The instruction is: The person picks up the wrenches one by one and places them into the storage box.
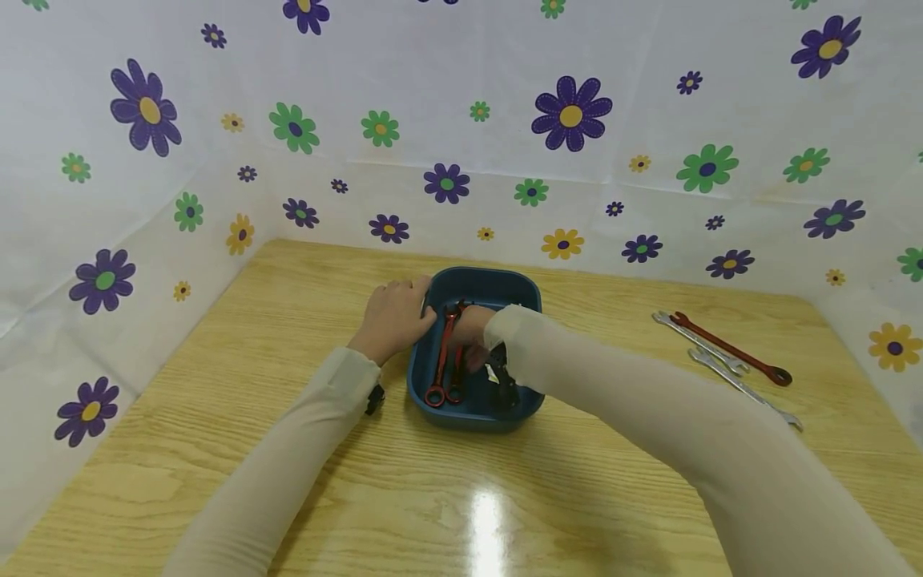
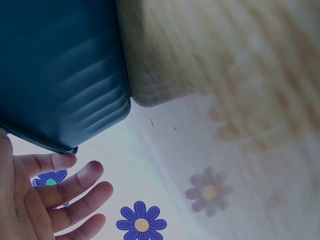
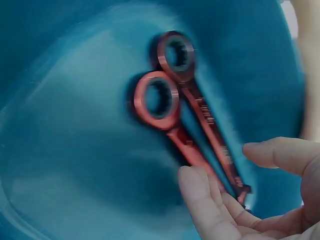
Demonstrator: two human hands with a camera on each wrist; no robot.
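A blue plastic bin point(image 1: 476, 422) sits on the wooden table with two red ring-ended wrenches inside, one wrench point(image 3: 187, 145) lying beside the other wrench point(image 3: 212, 127). My left hand point(image 1: 392, 319) holds the bin's left rim, thumb over the edge and the other fingers outside. In the left wrist view, its fingers point(image 2: 75, 200) spread below the rim. Inside the bin, my right hand point(image 1: 472, 328) reaches down to the wrenches. Its thumb and fingertips point(image 3: 192, 182) are apart, the fingertips overlapping the nearer wrench's shaft in the right wrist view. The right forearm hides part of the bin.
On the table's right side lie a dark red wrench point(image 1: 731, 349), a silver wrench point(image 1: 699, 340) close alongside it, and another silver wrench point(image 1: 746, 389) nearer me. A white flower-patterned cloth point(image 1: 497, 144) stands behind the table and at its sides.
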